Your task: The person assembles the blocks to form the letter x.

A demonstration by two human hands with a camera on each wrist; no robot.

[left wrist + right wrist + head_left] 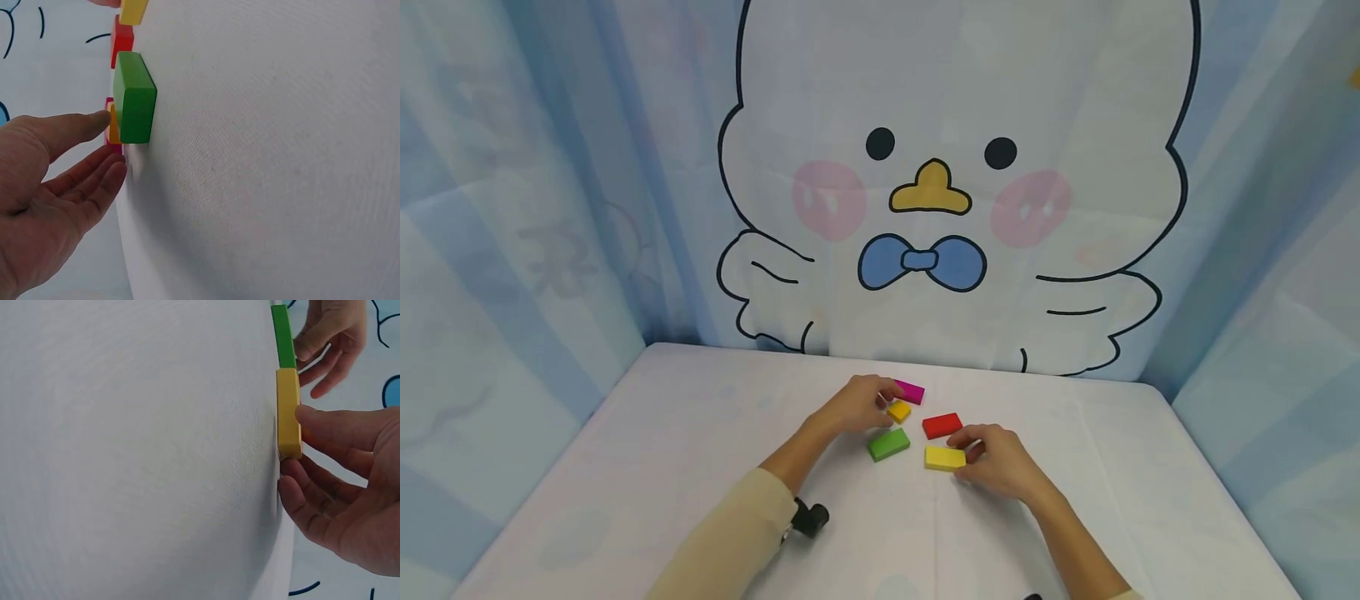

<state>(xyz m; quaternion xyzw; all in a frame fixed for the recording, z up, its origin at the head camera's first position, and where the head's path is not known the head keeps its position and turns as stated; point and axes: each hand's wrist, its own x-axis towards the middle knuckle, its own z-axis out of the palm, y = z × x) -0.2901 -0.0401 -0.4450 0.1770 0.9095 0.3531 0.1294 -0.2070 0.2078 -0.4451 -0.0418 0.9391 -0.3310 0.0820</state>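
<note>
My left hand [862, 403] is at the left ends of a magenta block [910, 392] and a small orange block [899, 411]. In the left wrist view its thumb [94, 123] and lower fingers stand apart, the thumb tip close by the orange block. A green block [889, 445] lies just in front of that hand. My right hand [997, 458] pinches the right end of a yellow block [944, 458], thumb on the near side and index finger behind it. Beyond the yellow block lies a red block [942, 426], close to the right index fingertip.
The blocks lie together on a white-covered table [820, 550]. Behind it hangs a curtain [917, 325] with a cartoon bird, and blue-white cloth flanks both sides. A black wrist camera [811, 518] sits at the left sleeve [730, 533].
</note>
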